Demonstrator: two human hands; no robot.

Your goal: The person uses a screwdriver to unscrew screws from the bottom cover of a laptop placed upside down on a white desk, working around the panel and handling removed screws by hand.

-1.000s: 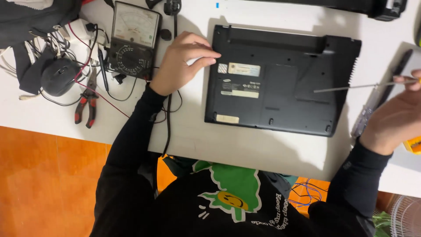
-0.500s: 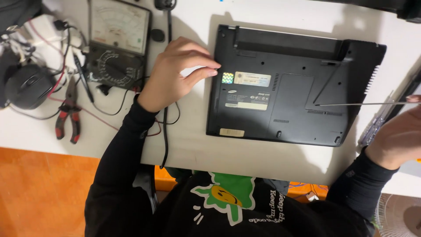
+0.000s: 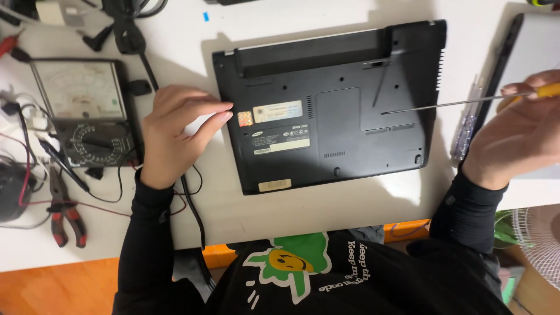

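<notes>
Multimeter (image 3: 87, 116), pliers (image 3: 67, 213) flank laptop (image 3: 332, 111), seemingly unobstructed

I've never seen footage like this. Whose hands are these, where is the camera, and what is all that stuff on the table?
There is no machine here: the camera sits on a person's head and looks down, so you see their own two arms in black sleeves. On the white table lies a black laptop, turned upside down so its underside faces up. The left hand rests at the laptop's left edge, fingertips touching it. The right hand holds a long thin screwdriver with a yellow handle; its tip points at the laptop's underside near a cover panel. To the left lie an analog meter with a dial, red-handled pliers and some loose wires. A second dark device lies at the right edge of the table.
</notes>
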